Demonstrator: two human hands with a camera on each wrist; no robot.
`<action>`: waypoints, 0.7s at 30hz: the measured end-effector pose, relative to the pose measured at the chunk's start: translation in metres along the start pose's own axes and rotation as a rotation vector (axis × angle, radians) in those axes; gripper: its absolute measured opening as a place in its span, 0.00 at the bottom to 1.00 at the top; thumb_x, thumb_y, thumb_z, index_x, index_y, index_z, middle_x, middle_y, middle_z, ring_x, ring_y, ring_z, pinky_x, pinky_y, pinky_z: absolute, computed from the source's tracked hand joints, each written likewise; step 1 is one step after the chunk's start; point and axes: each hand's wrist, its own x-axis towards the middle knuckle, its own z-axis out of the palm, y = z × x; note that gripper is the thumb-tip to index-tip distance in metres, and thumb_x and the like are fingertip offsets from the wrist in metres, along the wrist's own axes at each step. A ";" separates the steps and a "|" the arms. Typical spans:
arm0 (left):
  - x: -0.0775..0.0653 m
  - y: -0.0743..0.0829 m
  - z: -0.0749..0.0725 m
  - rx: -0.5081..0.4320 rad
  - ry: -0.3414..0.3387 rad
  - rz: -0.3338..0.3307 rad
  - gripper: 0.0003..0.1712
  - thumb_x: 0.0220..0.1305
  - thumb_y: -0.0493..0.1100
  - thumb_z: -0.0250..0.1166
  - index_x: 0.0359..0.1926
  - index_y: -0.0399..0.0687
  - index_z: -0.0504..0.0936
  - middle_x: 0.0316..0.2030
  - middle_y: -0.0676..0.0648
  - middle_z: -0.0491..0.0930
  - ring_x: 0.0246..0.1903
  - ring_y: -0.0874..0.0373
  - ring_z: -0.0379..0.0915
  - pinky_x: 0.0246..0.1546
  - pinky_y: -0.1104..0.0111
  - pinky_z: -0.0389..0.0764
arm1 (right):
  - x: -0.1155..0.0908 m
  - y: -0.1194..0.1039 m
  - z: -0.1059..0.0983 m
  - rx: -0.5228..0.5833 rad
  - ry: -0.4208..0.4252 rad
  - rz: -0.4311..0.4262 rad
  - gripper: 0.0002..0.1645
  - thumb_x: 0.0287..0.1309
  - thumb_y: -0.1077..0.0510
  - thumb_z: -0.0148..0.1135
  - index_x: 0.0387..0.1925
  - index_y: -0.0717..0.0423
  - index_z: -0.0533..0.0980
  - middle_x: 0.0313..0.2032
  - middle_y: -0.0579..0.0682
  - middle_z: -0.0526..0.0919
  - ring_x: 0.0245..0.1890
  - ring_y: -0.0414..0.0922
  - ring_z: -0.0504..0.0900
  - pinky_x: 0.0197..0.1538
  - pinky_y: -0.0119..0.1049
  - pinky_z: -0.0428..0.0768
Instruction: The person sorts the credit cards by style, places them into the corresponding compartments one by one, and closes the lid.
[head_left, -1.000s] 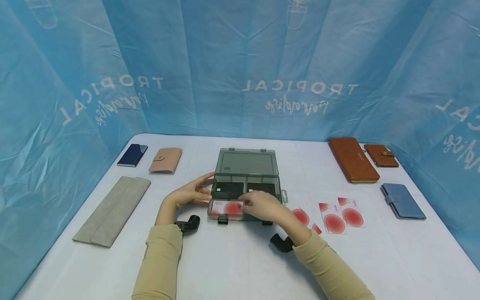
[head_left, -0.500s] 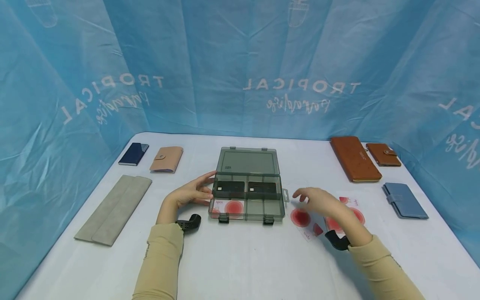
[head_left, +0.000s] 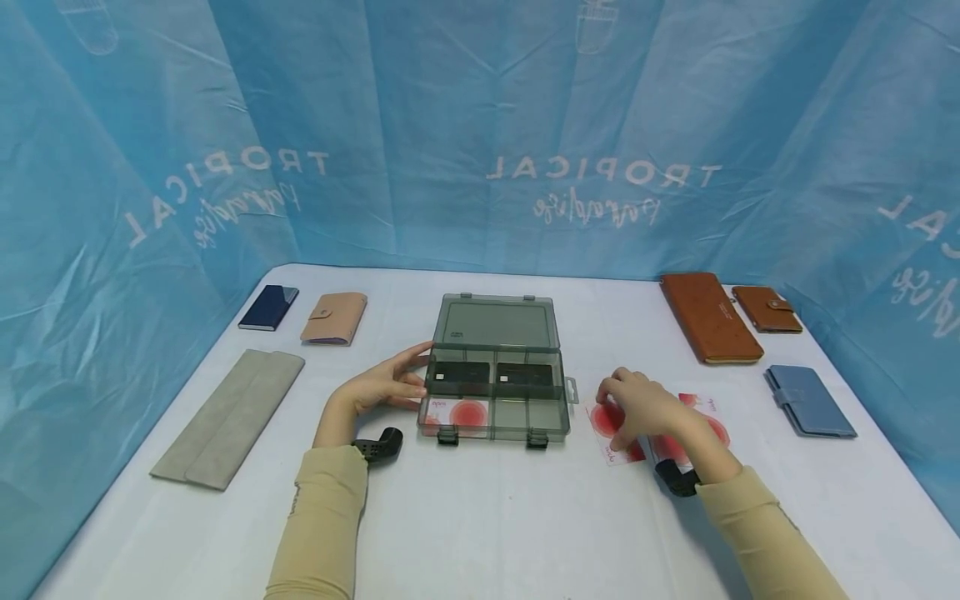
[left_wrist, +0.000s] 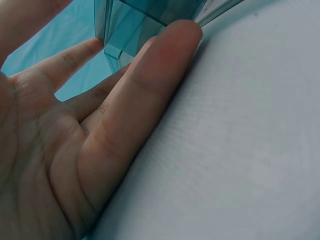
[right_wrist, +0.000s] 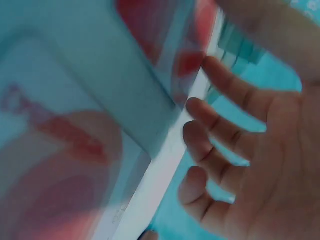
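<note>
Spread fingers of my left hand (head_left: 380, 385) rest against the left side of a grey-green clear plastic divided box (head_left: 517, 425). Its lid (head_left: 497, 323) lies folded back. Two black chip cards (head_left: 461, 373) sit in the back compartments, and a white card with a red circle (head_left: 467, 413) lies in the front left one. To the right, my right hand (head_left: 643, 408) holds another red-and-white card (head_left: 604, 418) by its edges between thumb and fingers, low over the table. In the right wrist view an index fingertip (right_wrist: 207, 62) meets this card's (right_wrist: 150, 40) edge.
Two more red-and-white cards (head_left: 699, 407) lie partly under the right hand. Right side: a brown wallet (head_left: 708, 321), a small brown card holder (head_left: 767, 310) and a blue one (head_left: 810, 402). Left side: a grey sleeve (head_left: 228, 421), a tan holder (head_left: 334, 318), a navy holder (head_left: 268, 307).
My right hand has left the box's front left compartment and moved right onto the nearest loose card. That card has shifted slightly away from me and turned. The left hand stays at the box.
</note>
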 end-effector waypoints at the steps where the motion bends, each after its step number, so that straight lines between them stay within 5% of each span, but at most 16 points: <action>1: 0.000 0.000 0.000 0.000 -0.001 0.001 0.52 0.56 0.36 0.65 0.73 0.59 0.43 0.70 0.38 0.43 0.46 0.53 0.70 0.47 0.55 0.77 | 0.002 0.002 -0.002 0.036 0.006 0.029 0.32 0.30 0.56 0.79 0.41 0.51 0.73 0.40 0.51 0.73 0.39 0.48 0.71 0.39 0.43 0.78; 6: 0.000 -0.001 0.000 -0.001 -0.002 -0.003 0.51 0.56 0.35 0.65 0.73 0.59 0.44 0.70 0.38 0.43 0.47 0.52 0.69 0.47 0.54 0.77 | 0.003 0.011 -0.013 0.289 0.118 0.149 0.18 0.47 0.61 0.69 0.38 0.58 0.70 0.33 0.53 0.75 0.31 0.47 0.72 0.31 0.37 0.77; 10: 0.000 0.000 0.001 0.012 0.004 -0.006 0.51 0.56 0.37 0.65 0.73 0.59 0.44 0.70 0.39 0.44 0.47 0.52 0.69 0.47 0.56 0.77 | -0.001 0.016 -0.023 0.427 0.248 0.167 0.12 0.56 0.59 0.62 0.38 0.60 0.70 0.31 0.54 0.75 0.33 0.48 0.72 0.34 0.35 0.74; 16: 0.001 -0.001 0.001 0.002 0.009 -0.010 0.51 0.56 0.36 0.65 0.72 0.61 0.45 0.70 0.40 0.45 0.47 0.52 0.70 0.47 0.55 0.77 | -0.007 0.013 -0.035 0.577 0.394 0.147 0.20 0.60 0.55 0.59 0.51 0.60 0.69 0.36 0.58 0.77 0.36 0.50 0.75 0.41 0.40 0.75; 21: 0.002 -0.003 -0.001 -0.012 0.000 0.004 0.51 0.56 0.36 0.65 0.73 0.60 0.45 0.70 0.40 0.44 0.46 0.53 0.70 0.47 0.54 0.77 | -0.006 -0.003 -0.040 0.694 0.425 0.084 0.28 0.61 0.56 0.57 0.62 0.55 0.65 0.41 0.61 0.75 0.38 0.49 0.78 0.42 0.32 0.78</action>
